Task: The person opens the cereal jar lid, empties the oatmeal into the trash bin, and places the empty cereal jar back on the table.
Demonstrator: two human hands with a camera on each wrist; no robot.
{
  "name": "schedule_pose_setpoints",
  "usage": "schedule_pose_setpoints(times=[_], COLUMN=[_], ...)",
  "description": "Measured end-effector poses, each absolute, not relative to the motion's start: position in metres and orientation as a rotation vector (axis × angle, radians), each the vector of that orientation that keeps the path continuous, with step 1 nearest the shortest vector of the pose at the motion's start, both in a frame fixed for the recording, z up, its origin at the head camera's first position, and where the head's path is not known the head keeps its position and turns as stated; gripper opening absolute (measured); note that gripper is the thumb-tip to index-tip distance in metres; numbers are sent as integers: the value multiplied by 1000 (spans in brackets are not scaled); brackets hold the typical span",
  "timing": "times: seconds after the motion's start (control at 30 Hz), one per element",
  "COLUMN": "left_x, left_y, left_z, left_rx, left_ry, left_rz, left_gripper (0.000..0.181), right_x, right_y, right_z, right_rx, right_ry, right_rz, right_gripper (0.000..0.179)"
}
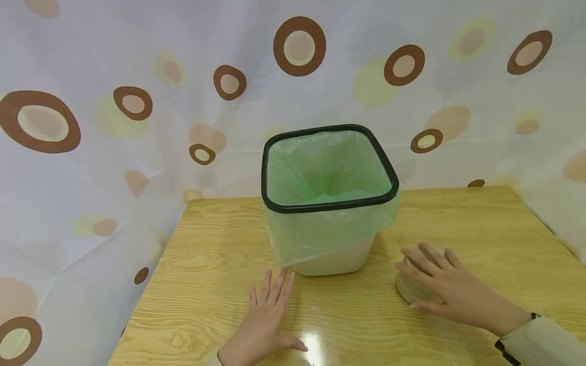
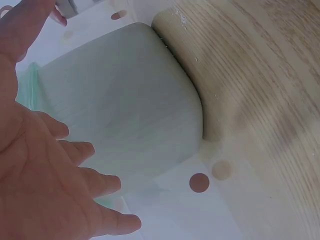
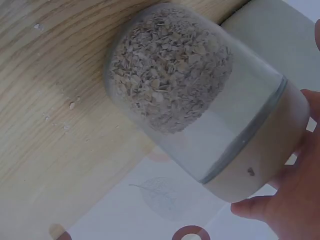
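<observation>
A waste bin [image 1: 336, 262] stands upright on the table with a thin green bag [image 1: 320, 231] folded over its sides and a black rim [image 1: 329, 206] on top. My left hand [image 1: 263, 325] is held in front of the bin, fingers spread and straight, with nothing in it; the left wrist view has its palm beside the bin's pale wall [image 2: 125, 105]. To the right of the bin is a clear jar [image 3: 172, 65], partly filled with dry flakes like oats, under a beige lid [image 3: 265, 155]. Over that lid my right hand [image 1: 450, 292] reaches with spread fingers, fingertips right at the lid.
A wood-grain table [image 1: 206, 244] carries the bin and jar. Behind and to the sides hangs a white sheet [image 1: 174, 30] with brown, yellow and peach spots. Small pale crumbs [image 3: 70, 105] lie on the table near the jar.
</observation>
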State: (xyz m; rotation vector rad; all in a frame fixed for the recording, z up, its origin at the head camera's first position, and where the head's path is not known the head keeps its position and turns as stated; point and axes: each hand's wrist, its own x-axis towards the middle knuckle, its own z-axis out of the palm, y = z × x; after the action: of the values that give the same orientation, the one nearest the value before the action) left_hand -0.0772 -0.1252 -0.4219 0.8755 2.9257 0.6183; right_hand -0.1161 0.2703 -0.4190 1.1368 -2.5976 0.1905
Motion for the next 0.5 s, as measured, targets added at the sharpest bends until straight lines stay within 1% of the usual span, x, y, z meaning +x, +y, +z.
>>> schedule_pose_setpoints(times=[0.5], left_x=[-75], left_y=[-123], left_z=[-428], left_rx=[866], left_ry=[2882], left_rz=[647], left_gripper=[126], right_x=[-121], right_y=[271], right_z=[-428], right_rx=[1026], right_ry=[-2659], right_rz=[364], right_gripper=[73])
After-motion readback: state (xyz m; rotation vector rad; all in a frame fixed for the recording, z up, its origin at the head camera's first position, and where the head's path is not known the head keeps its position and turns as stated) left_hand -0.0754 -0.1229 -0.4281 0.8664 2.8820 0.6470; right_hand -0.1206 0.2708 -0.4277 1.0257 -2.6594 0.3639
